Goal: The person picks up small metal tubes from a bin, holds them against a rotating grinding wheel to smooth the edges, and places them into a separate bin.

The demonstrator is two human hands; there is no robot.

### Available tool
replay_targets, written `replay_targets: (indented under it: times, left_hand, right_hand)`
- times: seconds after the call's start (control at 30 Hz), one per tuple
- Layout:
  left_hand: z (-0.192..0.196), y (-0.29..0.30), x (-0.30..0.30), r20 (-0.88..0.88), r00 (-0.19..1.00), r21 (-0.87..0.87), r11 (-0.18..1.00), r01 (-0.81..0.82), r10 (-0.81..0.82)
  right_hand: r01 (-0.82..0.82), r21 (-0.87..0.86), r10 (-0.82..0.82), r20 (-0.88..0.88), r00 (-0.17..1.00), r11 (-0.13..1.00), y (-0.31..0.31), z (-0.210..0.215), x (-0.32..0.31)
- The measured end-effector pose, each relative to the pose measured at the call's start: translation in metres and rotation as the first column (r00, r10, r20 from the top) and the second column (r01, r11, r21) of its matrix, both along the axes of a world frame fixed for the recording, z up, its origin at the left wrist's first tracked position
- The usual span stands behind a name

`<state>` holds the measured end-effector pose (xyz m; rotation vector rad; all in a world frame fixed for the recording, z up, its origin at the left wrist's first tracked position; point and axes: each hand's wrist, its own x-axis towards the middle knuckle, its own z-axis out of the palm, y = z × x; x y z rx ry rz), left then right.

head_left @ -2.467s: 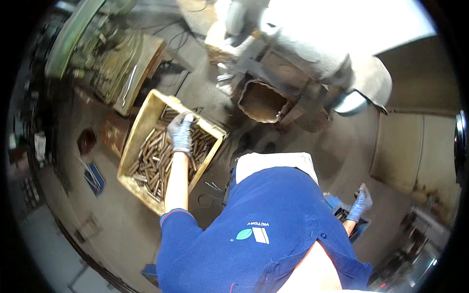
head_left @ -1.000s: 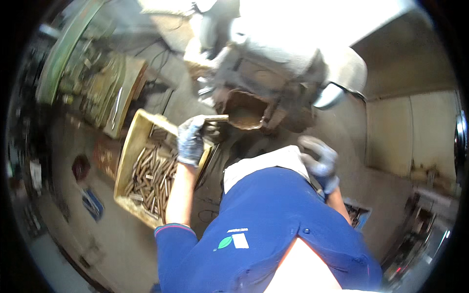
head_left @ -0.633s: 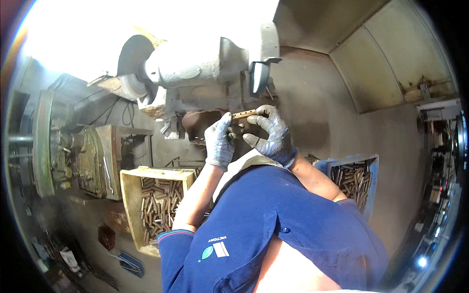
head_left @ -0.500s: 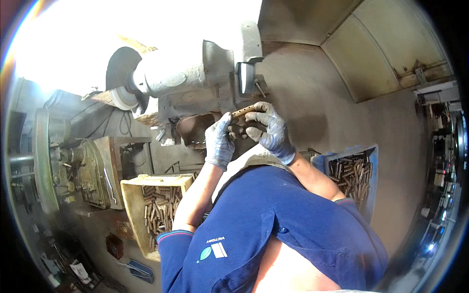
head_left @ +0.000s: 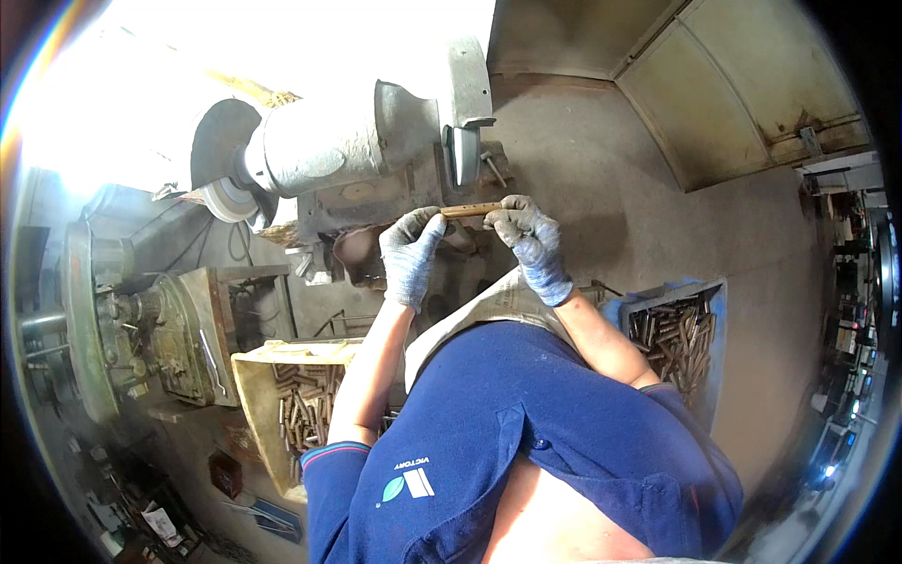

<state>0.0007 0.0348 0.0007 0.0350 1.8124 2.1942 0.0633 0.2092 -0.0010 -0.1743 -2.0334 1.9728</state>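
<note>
A short brass-coloured metal tube (head_left: 471,211) with small holes along its side lies nearly level between my two gloved hands. Its left end is pinched by my left hand (head_left: 412,252), its right end by my right hand (head_left: 532,246). Both gloves are grey-blue with dark, dirty fingers. Just beyond the tube stands a bench grinder (head_left: 324,148), with one grinding wheel (head_left: 464,156) close above the tube and another wheel (head_left: 228,199) off to the left. The tube and the near wheel look apart.
A pale yellow crate (head_left: 246,399) of similar metal pieces stands at my left, and a blue crate (head_left: 719,343) of them at my right. A green machine (head_left: 89,320) fills the far left. Metal panels (head_left: 738,94) rise at the back right.
The tube has turned from slanted to nearly level. My right hand's spread fingers have closed around its right end, and my left hand has shifted slightly left.
</note>
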Motion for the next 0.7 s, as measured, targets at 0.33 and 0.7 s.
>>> replay_targets:
  times: [0.33,0.7]
  left_hand:
    - [-0.089,0.025,-0.018,0.025,0.996,0.073,0.994,-0.083,0.081]
    - [-0.070,0.059,-0.022,0.177,0.980,0.144,0.983,-0.118,0.092]
  right_hand:
    - [0.067,0.127,-0.067,-0.006,0.998,0.990,0.012,-0.039,-0.010]
    - [0.135,0.087,-0.143,0.094,0.985,0.987,0.027,-0.042,-0.014]
